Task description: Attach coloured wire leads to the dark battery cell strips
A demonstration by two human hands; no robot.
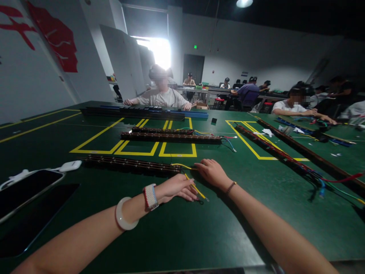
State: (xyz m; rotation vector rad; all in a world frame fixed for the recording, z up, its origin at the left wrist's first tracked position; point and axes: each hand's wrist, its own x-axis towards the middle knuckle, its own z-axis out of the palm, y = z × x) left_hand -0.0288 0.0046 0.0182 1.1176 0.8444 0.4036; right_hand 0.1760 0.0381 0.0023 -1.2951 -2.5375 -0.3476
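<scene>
Head view: left hand (176, 188) pinching a yellow wire (196, 188), right hand (212, 172) flat, fingers released, touching the long dark strip (131, 164) end near the desk (256, 213) front edge. Best pin the strip, feed the wire straight, no kinks.

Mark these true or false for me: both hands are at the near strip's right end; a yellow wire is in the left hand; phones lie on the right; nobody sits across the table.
1. Both hands, left hand and right hand, are at the near terminal strip's right end: true.
2. The left hand holds a yellow wire: true.
3. Phones lie on the right: false; the phones lie at the left.
4. Nobody sits across the table: false; a person sits opposite.
</scene>
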